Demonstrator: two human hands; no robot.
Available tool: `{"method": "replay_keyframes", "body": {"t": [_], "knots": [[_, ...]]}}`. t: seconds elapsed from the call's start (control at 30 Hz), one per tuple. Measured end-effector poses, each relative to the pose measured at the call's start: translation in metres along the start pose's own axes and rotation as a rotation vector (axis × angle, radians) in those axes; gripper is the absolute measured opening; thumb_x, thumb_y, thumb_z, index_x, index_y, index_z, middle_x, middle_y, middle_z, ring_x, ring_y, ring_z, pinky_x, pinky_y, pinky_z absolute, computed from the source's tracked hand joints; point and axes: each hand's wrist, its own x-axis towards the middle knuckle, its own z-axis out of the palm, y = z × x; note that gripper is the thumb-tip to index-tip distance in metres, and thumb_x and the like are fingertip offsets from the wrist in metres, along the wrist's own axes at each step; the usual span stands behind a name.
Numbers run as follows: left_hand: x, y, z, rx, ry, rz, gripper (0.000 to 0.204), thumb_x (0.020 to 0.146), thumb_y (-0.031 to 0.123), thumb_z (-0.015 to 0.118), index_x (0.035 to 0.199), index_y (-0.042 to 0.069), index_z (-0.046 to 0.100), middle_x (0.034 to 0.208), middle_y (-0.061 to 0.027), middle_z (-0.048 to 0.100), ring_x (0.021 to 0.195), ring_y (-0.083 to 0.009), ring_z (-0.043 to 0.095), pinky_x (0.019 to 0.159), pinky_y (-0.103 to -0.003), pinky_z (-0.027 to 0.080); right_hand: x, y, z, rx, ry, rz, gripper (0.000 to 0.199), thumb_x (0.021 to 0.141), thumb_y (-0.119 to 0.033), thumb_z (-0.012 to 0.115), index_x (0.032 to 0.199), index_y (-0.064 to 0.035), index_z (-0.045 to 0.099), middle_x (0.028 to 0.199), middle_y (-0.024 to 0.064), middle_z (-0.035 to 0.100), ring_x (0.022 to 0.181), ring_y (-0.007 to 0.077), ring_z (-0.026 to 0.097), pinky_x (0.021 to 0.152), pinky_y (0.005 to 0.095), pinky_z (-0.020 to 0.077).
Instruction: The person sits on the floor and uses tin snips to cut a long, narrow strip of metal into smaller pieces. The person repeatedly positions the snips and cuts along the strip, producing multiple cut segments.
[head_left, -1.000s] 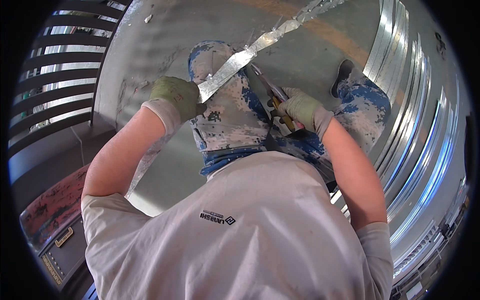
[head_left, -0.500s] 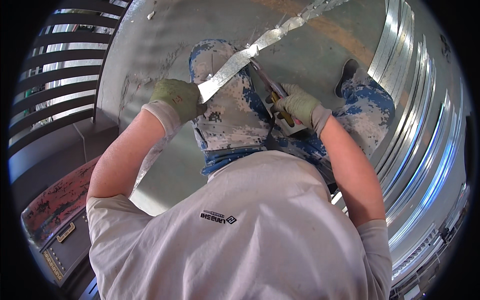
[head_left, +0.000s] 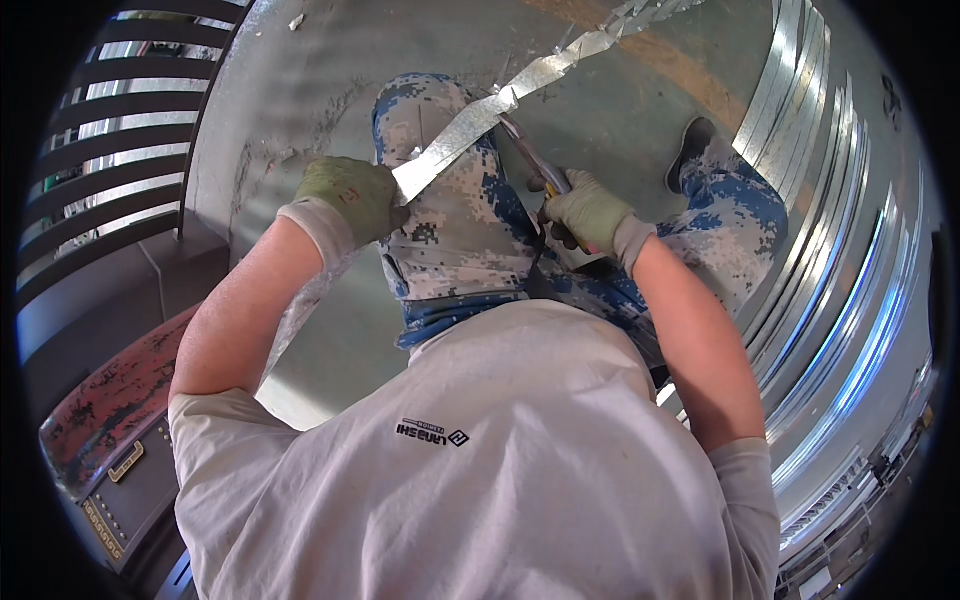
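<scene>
In my gloved left hand (head_left: 348,195), closed, is the near end of a long shiny sheet-metal strip (head_left: 448,148). The strip slants up and away to the right across my raised knee, with jagged cut tabs along its far part. My right hand (head_left: 588,212), in the same greenish kind of glove, is wrapped round the handles of tin snips (head_left: 533,158). Their jaws meet the edge of the strip just beyond the knee. The jaw tips are partly hidden by a bent tab, and the glove covers most of the handles.
Long metal strips and profiles (head_left: 800,110) lie along the right side of the floor. To the left stands a dark slatted bench or rack (head_left: 120,140), with a worn red padded piece (head_left: 120,400) nearer me. A small white scrap (head_left: 297,22) lies far left.
My right hand has squeezed the snips' handles together; they were spread apart before. The strip and my left hand have barely shifted.
</scene>
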Motion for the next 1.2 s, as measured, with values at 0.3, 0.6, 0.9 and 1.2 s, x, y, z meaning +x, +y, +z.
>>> {"method": "replay_keyframes", "body": {"t": [0.3, 0.6, 0.9, 1.2], "knots": [[0.010, -0.006, 0.017, -0.007, 0.035, 0.046, 0.058, 0.105, 0.055, 0.064, 0.124, 0.000, 0.076, 0.104, -0.0228, 0.083, 0.101, -0.0429, 0.080, 0.092, -0.054, 0.060, -0.001, 0.005, 0.026, -0.430, 0.288, -0.157, 0.040, 0.099, -0.018, 0.070, 0.136, -0.0031, 0.069, 0.122, 0.0315, 0.076, 0.114, 0.0481, 0.074, 0.100, 0.0510, 0.0581], [0.012, -0.006, 0.018, -0.023, 0.085, 0.071, 0.055, 0.102, 0.053, 0.068, 0.115, 0.001, 0.080, 0.100, -0.0228, 0.082, 0.099, -0.0423, 0.081, 0.092, -0.054, 0.061, -0.016, -0.017, 0.032, -0.928, 0.450, -0.008, 0.044, 0.104, -0.029, 0.071, 0.137, -0.0010, 0.060, 0.129, 0.0281, 0.076, 0.119, 0.0470, 0.078, 0.104, 0.0549, 0.0624], [0.020, -0.006, 0.014, 0.024, 0.103, 0.081, 0.047, 0.100, 0.052, 0.068, 0.108, 0.009, 0.085, 0.104, -0.0207, 0.083, 0.101, -0.0422, 0.080, 0.093, -0.052, 0.062, -0.006, -0.013, 0.016, -1.205, 0.605, -0.191, 0.036, 0.109, -0.027, 0.063, 0.131, 0.0010, 0.062, 0.118, 0.0258, 0.077, 0.098, 0.0429, 0.083, 0.081, 0.0523, 0.0677], [0.019, 0.002, 0.010, 0.056, 0.131, 0.057, 0.045, 0.101, 0.052, 0.068, 0.114, 0.014, 0.088, 0.110, -0.0159, 0.085, 0.106, -0.0396, 0.080, 0.098, -0.050, 0.063, -0.017, -0.031, 0.010, -1.227, 0.665, -0.137, 0.043, 0.116, -0.040, 0.055, 0.131, -0.0024, 0.068, 0.126, 0.0253, 0.078, 0.111, 0.0419, 0.081, 0.092, 0.0562, 0.0648]]}}
